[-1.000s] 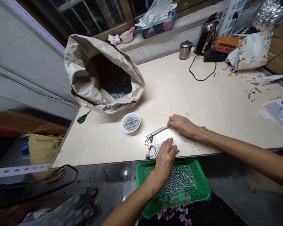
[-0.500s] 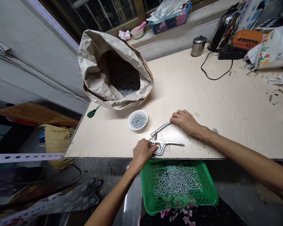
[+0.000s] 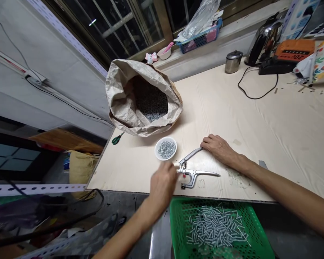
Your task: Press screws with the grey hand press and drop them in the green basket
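Note:
My right hand (image 3: 218,148) is closed around the end of the upper handle of silver snap pliers (image 3: 196,174), which lie on the table near its front edge. The handles are spread, with a spring and a red tip at the jaw. Just left of the jaw is my left hand (image 3: 164,182), smeared by motion, so its fingers are hard to make out. A white bowl (image 3: 165,148) of small metal pins stands right behind it. Below the table edge, a green basket (image 3: 175,223) holds many silver spring-like pieces (image 3: 217,226).
A large woven sack (image 3: 118,82) with dark metal pieces inside stands open behind the bowl. Green-handled scissors (image 3: 116,139) lie at the left edge. Farther back are a metal canister (image 3: 233,62), a kettle (image 3: 264,39), an orange-and-black device (image 3: 294,50) and a black cord (image 3: 255,98).
My left hand has come away from the jaw of the pliers and risen toward the bowl. My right hand keeps its hold on the handle. The whole view has shifted slightly.

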The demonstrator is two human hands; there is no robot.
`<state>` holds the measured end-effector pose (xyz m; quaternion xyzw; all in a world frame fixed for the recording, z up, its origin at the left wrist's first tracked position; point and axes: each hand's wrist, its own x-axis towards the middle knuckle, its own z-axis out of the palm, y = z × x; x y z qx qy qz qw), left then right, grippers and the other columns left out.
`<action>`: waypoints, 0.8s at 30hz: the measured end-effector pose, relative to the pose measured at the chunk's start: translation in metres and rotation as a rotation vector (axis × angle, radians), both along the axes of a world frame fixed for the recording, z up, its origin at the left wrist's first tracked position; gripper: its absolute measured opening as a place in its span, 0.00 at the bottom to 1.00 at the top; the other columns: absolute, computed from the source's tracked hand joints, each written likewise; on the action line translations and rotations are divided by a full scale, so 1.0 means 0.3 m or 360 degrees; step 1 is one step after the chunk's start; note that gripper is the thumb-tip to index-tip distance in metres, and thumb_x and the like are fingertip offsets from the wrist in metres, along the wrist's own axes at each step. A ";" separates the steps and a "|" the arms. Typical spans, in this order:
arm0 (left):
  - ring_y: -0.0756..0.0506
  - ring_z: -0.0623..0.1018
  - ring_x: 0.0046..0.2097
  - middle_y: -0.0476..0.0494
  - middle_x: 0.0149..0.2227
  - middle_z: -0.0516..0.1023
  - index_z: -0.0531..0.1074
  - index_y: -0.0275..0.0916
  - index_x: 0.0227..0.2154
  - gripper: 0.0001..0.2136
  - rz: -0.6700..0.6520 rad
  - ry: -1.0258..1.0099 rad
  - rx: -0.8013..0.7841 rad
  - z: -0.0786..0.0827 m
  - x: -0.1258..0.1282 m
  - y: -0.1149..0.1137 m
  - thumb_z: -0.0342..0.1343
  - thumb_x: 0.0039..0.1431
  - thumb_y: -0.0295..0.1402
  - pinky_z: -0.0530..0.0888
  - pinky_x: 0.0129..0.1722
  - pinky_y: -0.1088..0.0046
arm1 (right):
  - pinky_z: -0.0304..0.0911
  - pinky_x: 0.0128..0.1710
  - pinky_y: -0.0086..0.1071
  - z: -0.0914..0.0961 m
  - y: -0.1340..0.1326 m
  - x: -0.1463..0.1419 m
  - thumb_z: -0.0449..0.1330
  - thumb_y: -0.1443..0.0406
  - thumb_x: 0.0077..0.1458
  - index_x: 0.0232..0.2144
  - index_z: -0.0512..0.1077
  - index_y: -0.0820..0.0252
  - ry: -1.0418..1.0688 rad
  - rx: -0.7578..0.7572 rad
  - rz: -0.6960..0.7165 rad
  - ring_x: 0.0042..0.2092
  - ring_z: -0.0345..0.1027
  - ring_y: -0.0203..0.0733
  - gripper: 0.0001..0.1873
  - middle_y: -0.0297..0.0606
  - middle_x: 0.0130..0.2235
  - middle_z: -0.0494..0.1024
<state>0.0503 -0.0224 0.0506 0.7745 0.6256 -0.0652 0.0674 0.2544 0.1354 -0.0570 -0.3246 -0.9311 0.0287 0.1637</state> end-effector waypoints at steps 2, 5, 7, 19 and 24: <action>0.44 0.70 0.43 0.42 0.40 0.74 0.75 0.39 0.38 0.11 0.0205 0.0132 0.0244 -0.013 -0.057 0.110 0.46 0.65 0.31 0.68 0.35 0.72 | 0.49 0.35 0.33 -0.002 -0.003 -0.002 0.50 0.73 0.62 0.34 0.69 0.57 0.0038 -0.0006 -0.0003 0.39 0.58 0.41 0.10 0.37 0.36 0.73; 0.42 0.69 0.46 0.40 0.41 0.74 0.75 0.37 0.38 0.12 0.0458 0.0342 0.0254 -0.051 -0.148 0.279 0.46 0.65 0.31 0.68 0.33 0.71 | 0.50 0.34 0.33 0.002 -0.007 -0.003 0.50 0.73 0.62 0.34 0.69 0.58 0.0052 -0.0040 -0.0008 0.39 0.59 0.41 0.10 0.37 0.36 0.72; 0.41 0.69 0.46 0.39 0.42 0.74 0.75 0.36 0.38 0.11 0.0559 0.0411 0.0178 -0.079 -0.186 0.351 0.49 0.63 0.32 0.67 0.33 0.71 | 0.51 0.35 0.33 0.005 -0.008 -0.003 0.50 0.73 0.61 0.34 0.69 0.58 0.0049 -0.0067 -0.0014 0.40 0.59 0.41 0.10 0.37 0.36 0.73; 0.43 0.71 0.42 0.40 0.36 0.75 0.79 0.37 0.33 0.10 0.0441 -0.0020 0.0351 -0.102 -0.259 0.348 0.52 0.60 0.32 0.68 0.36 0.71 | 0.50 0.34 0.33 -0.013 0.002 -0.004 0.51 0.73 0.61 0.32 0.69 0.58 0.0072 -0.0018 -0.0018 0.39 0.59 0.41 0.09 0.36 0.35 0.72; 0.47 0.73 0.32 0.44 0.30 0.77 0.79 0.36 0.31 0.11 0.0879 -0.0996 0.0182 -0.076 -0.235 0.277 0.57 0.53 0.39 0.69 0.32 0.72 | 0.49 0.33 0.33 -0.008 0.003 -0.006 0.51 0.73 0.61 0.32 0.68 0.58 0.0045 0.0009 -0.0031 0.38 0.58 0.41 0.09 0.37 0.35 0.72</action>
